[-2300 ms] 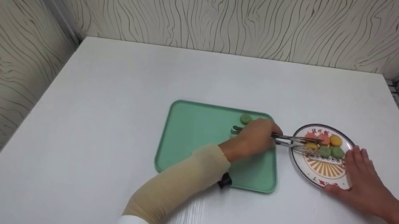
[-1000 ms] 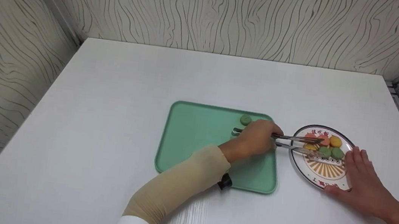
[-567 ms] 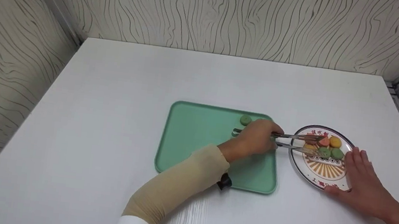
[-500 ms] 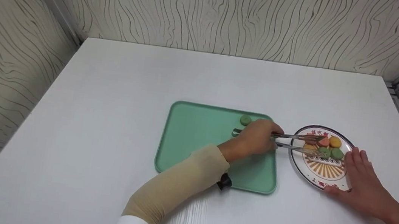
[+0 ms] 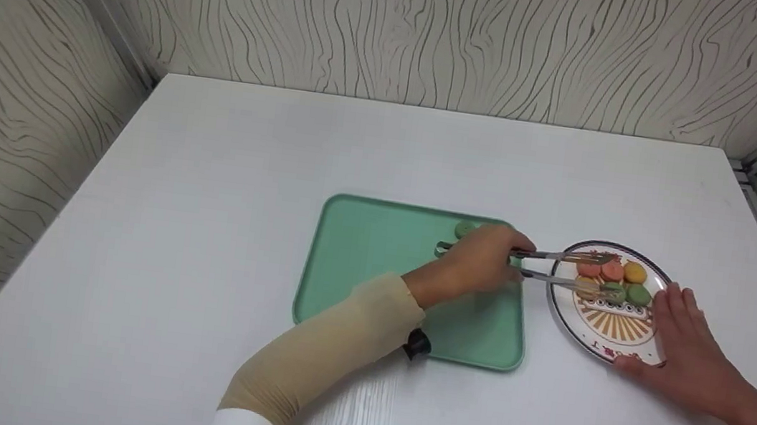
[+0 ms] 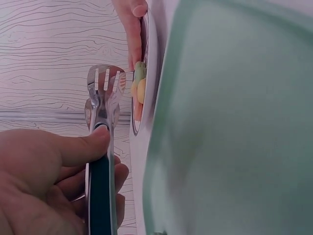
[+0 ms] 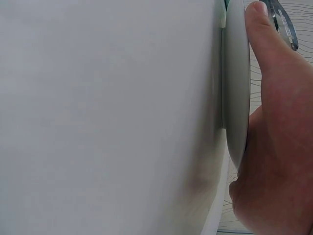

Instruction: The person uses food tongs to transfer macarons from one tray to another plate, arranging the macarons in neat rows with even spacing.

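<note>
My left hand (image 5: 478, 257) grips metal tongs (image 5: 550, 256) over the right side of the green tray (image 5: 371, 269). In the left wrist view, the thumb lies along the dark-handled tongs (image 6: 101, 191). Their slotted tips are spread apart over the round white plate (image 5: 570, 328), with no macaron seen lifted between them. Pink (image 5: 612, 271), yellow (image 5: 635, 273) and green macarons (image 5: 638, 295) sit grouped on the plate. With straight fingers, my right hand (image 5: 696, 360) rests at the plate's right rim, its thumb at the front edge.
One green macaron (image 5: 464, 229) lies at the tray's back right, partly hidden by the left hand. The white table (image 5: 167, 230) carries both tray and plate. Wood-grain patterned panels (image 5: 401, 27) stand behind it and at its sides.
The tongs' tips have spread wider and shifted slightly back, showing more of the pink macarons. My left forearm has drifted a little left. The right hand stays at the plate's rim.
</note>
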`<action>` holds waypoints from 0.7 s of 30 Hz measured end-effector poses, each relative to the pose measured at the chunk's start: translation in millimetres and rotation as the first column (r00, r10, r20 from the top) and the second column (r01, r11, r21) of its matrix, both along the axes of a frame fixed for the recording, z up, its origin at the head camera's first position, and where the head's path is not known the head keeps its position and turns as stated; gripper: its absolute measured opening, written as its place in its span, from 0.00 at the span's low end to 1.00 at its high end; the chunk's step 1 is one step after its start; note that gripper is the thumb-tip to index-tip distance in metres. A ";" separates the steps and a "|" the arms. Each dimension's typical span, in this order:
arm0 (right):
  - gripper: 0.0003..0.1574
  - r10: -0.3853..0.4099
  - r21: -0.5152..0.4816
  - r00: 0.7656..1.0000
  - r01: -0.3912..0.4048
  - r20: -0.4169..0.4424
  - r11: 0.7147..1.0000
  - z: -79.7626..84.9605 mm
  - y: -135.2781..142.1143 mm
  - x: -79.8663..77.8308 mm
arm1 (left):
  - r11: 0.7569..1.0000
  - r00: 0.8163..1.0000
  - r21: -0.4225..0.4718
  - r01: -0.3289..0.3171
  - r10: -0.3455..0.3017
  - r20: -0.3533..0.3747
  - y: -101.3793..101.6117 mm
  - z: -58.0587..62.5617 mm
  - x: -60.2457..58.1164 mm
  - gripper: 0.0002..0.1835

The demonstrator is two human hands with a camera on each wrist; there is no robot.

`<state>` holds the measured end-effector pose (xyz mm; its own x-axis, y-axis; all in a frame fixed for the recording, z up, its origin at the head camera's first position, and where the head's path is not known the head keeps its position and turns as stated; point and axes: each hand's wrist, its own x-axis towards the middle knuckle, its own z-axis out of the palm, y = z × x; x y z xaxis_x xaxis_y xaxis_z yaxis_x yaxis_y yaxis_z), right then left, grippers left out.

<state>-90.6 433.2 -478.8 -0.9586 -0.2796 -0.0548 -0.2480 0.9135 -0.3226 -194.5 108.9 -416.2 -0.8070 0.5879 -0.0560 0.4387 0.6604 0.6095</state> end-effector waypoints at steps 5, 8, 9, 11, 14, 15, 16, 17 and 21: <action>0.74 -0.004 0.010 1.000 0.004 0.009 1.000 0.3 -0.7 -0.1 | 1.000 1.000 0.013 0.009 -0.009 -0.024 -8.1 4.3 0.2 0.20; 0.74 -0.006 0.012 1.000 0.006 0.013 1.000 0.3 -0.6 -0.1 | 1.000 0.999 0.024 0.014 -0.013 -0.034 -14.4 6.9 0.6 0.21; 0.75 -0.009 0.013 1.000 0.009 0.016 1.000 0.3 -0.6 -0.1 | 1.000 1.000 0.028 0.011 -0.010 -0.028 -16.3 7.6 0.7 0.21; 0.75 -0.014 0.012 1.000 0.014 0.020 1.000 0.4 -0.8 0.0 | 0.999 1.000 0.039 0.011 -0.010 -0.018 -20.1 8.9 0.6 0.21; 0.74 -0.018 0.010 1.000 0.018 0.022 1.000 0.7 -1.1 0.2 | 0.998 1.000 0.054 0.011 -0.011 0.005 -25.7 11.2 -0.8 0.21; 0.74 -0.018 0.010 1.000 0.017 0.021 1.000 0.9 -1.2 0.2 | 0.998 1.000 0.062 0.012 -0.013 0.012 -27.9 12.3 -1.4 0.21; 0.74 -0.016 0.008 1.000 0.016 0.019 1.000 0.9 -1.2 0.3 | 0.997 1.000 0.070 0.016 -0.017 0.015 -30.2 12.9 -1.9 0.22; 0.74 -0.015 0.008 1.000 0.015 0.018 1.000 1.0 -1.2 0.4 | 0.997 1.000 0.076 0.017 -0.018 0.018 -32.6 13.6 -2.5 0.22; 0.74 -0.019 0.009 1.000 0.019 0.020 1.000 1.0 -1.6 0.4 | 0.994 1.000 0.109 0.018 -0.021 0.021 -42.9 16.0 -4.1 0.24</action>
